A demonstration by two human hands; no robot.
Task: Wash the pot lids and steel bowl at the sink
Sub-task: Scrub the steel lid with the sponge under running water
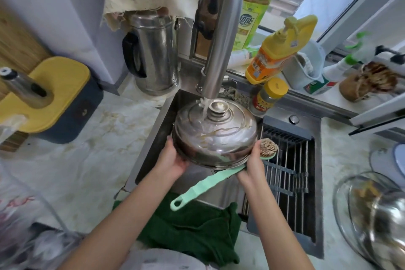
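A domed steel pot lid (215,136) with a round knob is held over the sink (162,116), and water from the tap (219,50) runs onto its top. My left hand (173,159) grips the lid's left rim. My right hand (252,164) holds the lid's right rim together with a mint-green long-handled brush (208,186), whose bristle head sticks up beside the lid. A glass lid (355,210) and a steel bowl or lid (385,226) lie on the counter at the right.
A steel kettle (153,55) stands left of the tap. Detergent bottles (274,50) and a yellow-capped jar (269,96) line the window sill. A wire rack (289,173) spans the sink's right half. A dark green towel (197,226) hangs over the front edge.
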